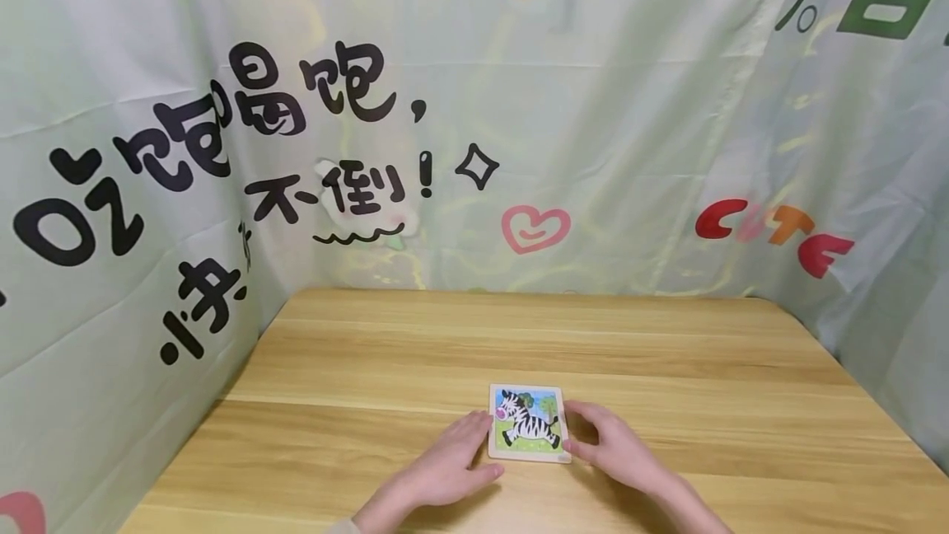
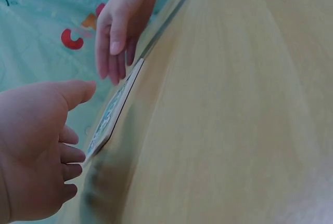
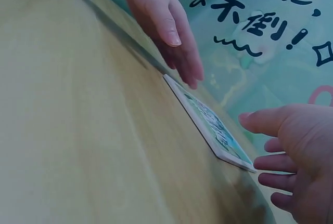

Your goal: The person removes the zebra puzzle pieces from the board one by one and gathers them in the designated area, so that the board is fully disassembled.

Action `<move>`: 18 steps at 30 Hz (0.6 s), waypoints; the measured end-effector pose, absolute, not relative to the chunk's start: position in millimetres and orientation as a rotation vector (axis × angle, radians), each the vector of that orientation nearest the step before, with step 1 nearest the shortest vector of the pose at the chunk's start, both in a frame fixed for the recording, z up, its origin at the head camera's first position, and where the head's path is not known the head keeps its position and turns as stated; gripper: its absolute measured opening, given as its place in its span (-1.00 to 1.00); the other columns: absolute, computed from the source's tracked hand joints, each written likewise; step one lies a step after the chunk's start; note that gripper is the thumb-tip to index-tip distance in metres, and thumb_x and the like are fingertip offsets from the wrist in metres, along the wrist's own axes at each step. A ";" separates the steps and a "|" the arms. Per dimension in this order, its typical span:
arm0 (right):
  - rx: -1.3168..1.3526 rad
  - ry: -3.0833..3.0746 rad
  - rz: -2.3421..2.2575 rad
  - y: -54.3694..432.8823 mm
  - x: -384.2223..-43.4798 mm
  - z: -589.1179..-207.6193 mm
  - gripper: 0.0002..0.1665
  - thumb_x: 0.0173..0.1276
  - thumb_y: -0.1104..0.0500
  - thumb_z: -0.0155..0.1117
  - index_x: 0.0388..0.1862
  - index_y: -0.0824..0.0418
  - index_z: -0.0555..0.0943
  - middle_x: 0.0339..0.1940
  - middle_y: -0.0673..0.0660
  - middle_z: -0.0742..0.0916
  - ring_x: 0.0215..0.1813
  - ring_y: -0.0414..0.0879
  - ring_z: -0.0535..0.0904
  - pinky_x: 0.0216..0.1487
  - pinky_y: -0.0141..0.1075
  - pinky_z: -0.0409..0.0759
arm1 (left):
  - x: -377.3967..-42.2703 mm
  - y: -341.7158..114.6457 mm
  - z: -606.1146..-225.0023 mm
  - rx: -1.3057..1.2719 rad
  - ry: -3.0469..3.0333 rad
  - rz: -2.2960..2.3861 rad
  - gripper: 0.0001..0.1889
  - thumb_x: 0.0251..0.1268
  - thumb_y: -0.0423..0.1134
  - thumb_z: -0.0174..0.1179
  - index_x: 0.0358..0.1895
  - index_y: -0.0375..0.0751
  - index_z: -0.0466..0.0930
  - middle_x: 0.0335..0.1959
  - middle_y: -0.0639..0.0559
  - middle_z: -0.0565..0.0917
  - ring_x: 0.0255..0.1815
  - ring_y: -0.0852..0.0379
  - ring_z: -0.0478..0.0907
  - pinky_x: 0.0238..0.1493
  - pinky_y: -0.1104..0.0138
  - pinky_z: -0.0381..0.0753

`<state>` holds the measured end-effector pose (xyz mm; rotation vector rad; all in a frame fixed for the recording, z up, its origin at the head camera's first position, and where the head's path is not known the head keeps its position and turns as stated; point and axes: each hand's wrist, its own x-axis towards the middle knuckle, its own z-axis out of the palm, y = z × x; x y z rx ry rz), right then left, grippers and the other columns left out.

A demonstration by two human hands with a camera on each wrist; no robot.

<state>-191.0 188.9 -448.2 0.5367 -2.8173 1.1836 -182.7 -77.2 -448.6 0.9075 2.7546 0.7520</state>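
A small square zebra picture board (image 1: 528,423) with a pale border lies flat on the wooden table. At its left edge is my left hand (image 1: 454,464), fingers extended and thumb apart, toward the near corner. My right hand (image 1: 611,447) is on the opposite side, its thumb and fingertips right at the right border. In the left wrist view, the board (image 2: 115,110) shows edge-on between the two hands, with the left palm facing it. From the right wrist, the board (image 3: 210,125) lies low on the table, the right hand (image 3: 307,156) beside its end with loosely spread fingers.
The wooden table (image 1: 356,353) reaches back to a pale printed curtain (image 1: 630,147) that hangs behind it and along both sides. Black lettering, a pink heart (image 1: 536,229) and colourful letters are printed on the cloth.
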 end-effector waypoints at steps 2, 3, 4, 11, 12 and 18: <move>0.515 -2.811 1.193 185.6 -197.2 -447.0 -0.31 0.12 0.09 0.39 0.17 0.40 0.45 0.14 0.32 0.55 0.21 0.27 0.38 0.22 0.16 0.26 | -183.8 -76.6 -448.3 0.993 2.808 0.635 -0.23 0.31 0.17 -0.05 0.39 -0.35 0.09 0.41 -0.23 0.12 0.41 -0.13 0.05 0.36 0.04 0.04; 0.508 -2.807 1.194 183.5 -200.7 -446.6 -0.31 0.11 0.10 0.39 0.17 0.39 0.45 0.13 0.31 0.55 0.21 0.26 0.39 0.22 0.16 0.26 | -184.1 -76.1 -447.8 1.045 2.838 0.563 -0.23 0.32 0.17 -0.07 0.39 -0.34 0.10 0.41 -0.23 0.12 0.41 -0.13 0.06 0.36 0.04 0.06; 0.503 -2.800 1.197 180.6 -204.6 -446.1 -0.32 0.11 0.11 0.39 0.17 0.38 0.45 0.13 0.30 0.56 0.20 0.24 0.40 0.22 0.15 0.27 | -184.3 -75.8 -447.4 1.099 2.869 0.480 -0.24 0.32 0.18 -0.08 0.39 -0.32 0.12 0.41 -0.22 0.13 0.40 -0.13 0.08 0.35 0.04 0.08; 0.530 -2.780 1.165 156.5 -232.1 -442.2 -0.37 0.08 0.20 0.40 0.15 0.36 0.47 0.07 0.26 0.60 0.11 0.18 0.48 0.14 0.10 0.39 | -183.9 -74.3 -447.8 1.338 2.936 0.027 -0.31 0.34 0.24 -0.19 0.35 -0.20 0.26 0.38 -0.14 0.23 0.37 -0.06 0.17 0.31 0.06 0.18; 0.545 -2.781 1.164 152.8 -235.3 -441.2 -0.38 0.09 0.21 0.40 0.14 0.36 0.48 0.07 0.26 0.60 0.11 0.18 0.49 0.13 0.09 0.40 | -183.6 -74.3 -448.5 1.349 2.933 -0.013 -0.31 0.34 0.25 -0.19 0.35 -0.18 0.26 0.37 -0.13 0.24 0.37 -0.05 0.17 0.32 0.07 0.18; 0.725 -2.797 1.028 133.7 -248.6 -438.2 -0.44 0.07 0.21 0.41 0.07 0.37 0.52 -0.03 0.24 0.62 0.01 0.13 0.52 0.04 0.03 0.48 | -181.1 -74.9 -450.7 1.370 2.893 -0.085 -0.30 0.33 0.27 -0.20 0.36 -0.13 0.24 0.38 -0.13 0.24 0.38 -0.04 0.14 0.33 0.07 0.15</move>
